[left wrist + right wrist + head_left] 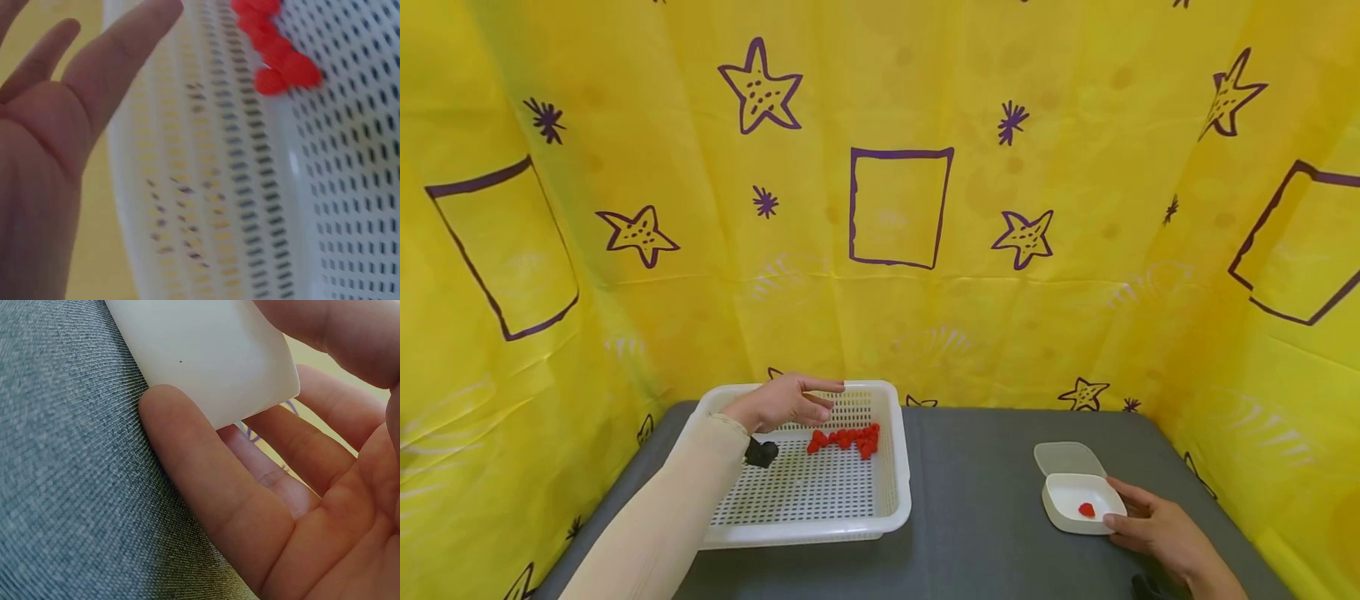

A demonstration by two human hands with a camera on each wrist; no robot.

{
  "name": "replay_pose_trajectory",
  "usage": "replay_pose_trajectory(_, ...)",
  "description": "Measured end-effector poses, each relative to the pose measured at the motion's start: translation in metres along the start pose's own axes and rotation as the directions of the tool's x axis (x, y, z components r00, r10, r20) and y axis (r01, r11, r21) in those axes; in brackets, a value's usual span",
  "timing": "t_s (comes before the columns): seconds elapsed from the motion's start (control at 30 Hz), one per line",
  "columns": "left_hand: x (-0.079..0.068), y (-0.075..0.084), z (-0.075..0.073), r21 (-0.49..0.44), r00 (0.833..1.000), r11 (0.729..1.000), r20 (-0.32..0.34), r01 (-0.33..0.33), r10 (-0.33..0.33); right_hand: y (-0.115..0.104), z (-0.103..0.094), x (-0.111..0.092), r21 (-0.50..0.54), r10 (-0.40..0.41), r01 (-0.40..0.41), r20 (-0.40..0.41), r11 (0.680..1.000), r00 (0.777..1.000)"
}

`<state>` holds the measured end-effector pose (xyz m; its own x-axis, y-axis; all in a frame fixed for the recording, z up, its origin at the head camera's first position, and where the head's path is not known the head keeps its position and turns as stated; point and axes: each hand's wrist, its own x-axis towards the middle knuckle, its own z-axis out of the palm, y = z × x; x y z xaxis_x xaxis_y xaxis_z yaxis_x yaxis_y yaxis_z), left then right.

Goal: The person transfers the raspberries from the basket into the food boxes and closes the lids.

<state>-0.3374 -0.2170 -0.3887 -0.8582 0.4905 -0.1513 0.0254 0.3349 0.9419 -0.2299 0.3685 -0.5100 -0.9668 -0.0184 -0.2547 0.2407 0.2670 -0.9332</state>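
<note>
My left hand hovers over the back part of a white perforated basket, fingers stretched out and holding nothing. Inside the basket, a cluster of small red pieces lies towards the back right; the left wrist view shows these red pieces as rounded lumps, their kind unclear. At the right, my right hand grips the near right corner of a small white lidded box, thumb at the rim. Its lid is flipped back, and one red piece lies inside. The right wrist view shows fingers around the box's wall.
Both containers stand on a grey cloth-covered table, the basket left and the box right, with a stretch of cloth between them. A yellow curtain with purple drawings encloses the back and sides. A black strap sits at my left wrist.
</note>
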Motion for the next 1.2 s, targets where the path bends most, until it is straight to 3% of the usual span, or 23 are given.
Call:
replay_pose_trajectory(0.13,-0.003,-0.026,-0.004,0.059,0.995,0.995,-0.063,0.076,-0.072,0.0,0.0,0.0,0.004,-0.01,0.01,0.007,1.0,1.0)
replay_pose_trajectory(0.27,-0.005,-0.049,-0.007,0.08,0.98,0.985,-0.142,0.154,-0.141,0.001,-0.001,0.0,0.007,-0.016,0.016,0.015,1.0,1.0)
replay_pose_trajectory(0.5,-0.007,-0.081,-0.015,0.094,0.953,0.965,-0.209,0.243,-0.22,0.001,0.0,0.0,0.041,-0.01,0.009,0.027,0.999,1.0)
replay_pose_trajectory(0.73,-0.005,-0.088,-0.018,0.14,0.932,0.944,-0.259,0.298,-0.255,0.001,0.0,0.0,0.031,-0.015,0.014,0.023,0.999,1.0)
replay_pose_trajectory(1.2,-0.001,-0.087,-0.012,0.178,0.923,0.93,-0.277,0.322,-0.267,0.003,-0.001,0.002,0.037,-0.019,0.018,0.022,0.999,1.0)
